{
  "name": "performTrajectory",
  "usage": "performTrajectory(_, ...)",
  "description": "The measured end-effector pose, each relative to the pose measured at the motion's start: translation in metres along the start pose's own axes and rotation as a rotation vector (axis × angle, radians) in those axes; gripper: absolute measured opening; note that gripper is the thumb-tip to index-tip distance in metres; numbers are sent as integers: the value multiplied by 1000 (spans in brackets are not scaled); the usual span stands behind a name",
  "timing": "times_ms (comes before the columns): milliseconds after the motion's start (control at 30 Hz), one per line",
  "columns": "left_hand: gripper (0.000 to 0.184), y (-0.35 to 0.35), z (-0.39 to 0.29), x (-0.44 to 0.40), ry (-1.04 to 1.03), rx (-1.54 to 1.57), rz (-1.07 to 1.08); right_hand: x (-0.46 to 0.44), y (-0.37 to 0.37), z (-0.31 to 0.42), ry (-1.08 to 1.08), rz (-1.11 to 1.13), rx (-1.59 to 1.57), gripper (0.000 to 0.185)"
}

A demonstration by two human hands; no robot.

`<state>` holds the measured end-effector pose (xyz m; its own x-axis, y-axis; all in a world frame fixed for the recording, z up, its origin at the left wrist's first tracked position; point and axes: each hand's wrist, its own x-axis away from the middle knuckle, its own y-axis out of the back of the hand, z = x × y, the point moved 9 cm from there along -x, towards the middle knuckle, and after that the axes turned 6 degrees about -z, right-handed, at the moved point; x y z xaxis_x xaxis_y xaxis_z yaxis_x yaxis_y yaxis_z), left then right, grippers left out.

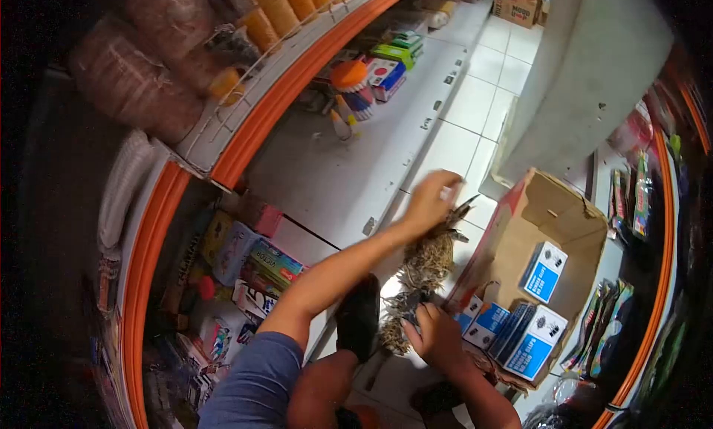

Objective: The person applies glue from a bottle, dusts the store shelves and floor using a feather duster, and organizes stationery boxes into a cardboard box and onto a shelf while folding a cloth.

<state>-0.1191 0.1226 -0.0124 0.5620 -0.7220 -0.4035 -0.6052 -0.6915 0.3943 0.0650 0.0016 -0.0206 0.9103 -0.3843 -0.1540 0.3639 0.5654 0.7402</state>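
Note:
A shaggy, brown, straw-like bundle [429,260], perhaps a feather duster, lies lengthwise between my hands with dark pointed ends at its far tip. My right hand [437,334] is closed around its dark narrow middle, just left of the cardboard box. At the far end, my left hand [431,202] is smeared by motion near the dark tips. Whether its fingers grip them cannot be made out. Beside my right hand, the open cardboard box [512,243] holds several blue-and-white boxes of binder clips [533,346].
A grey shelf board [312,184] with an orange edge [297,76] runs along the left, bearing coloured packs [386,76]. Packaged goods [260,269] crowd the lower left. A pale pillar [572,87] stands beyond the box, and another orange-edged rack [661,258] is at right.

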Motion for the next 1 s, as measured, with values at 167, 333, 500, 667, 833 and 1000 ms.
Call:
performTrajectory(167,20,134,131,-33,99,-391,-380,0,-1,-3,-89,54,37,31)
performTrajectory(333,36,208,217,-86,166,-682,-298,0,-3,-2,-77,39,63,32)
performTrajectory(500,44,199,182,-99,57,-668,-200,3,-11,-4,-83,161,120,43)
performTrajectory(667,44,205,203,-82,211,-557,-317,1,-4,0,-71,76,132,38)
performTrajectory(833,40,225,146,-32,78,-393,-448,4,-7,-12,-176,162,38,34)
performTrajectory(1000,44,186,66,43,333,390,-438,0,16,-21,-260,-10,-329,36)
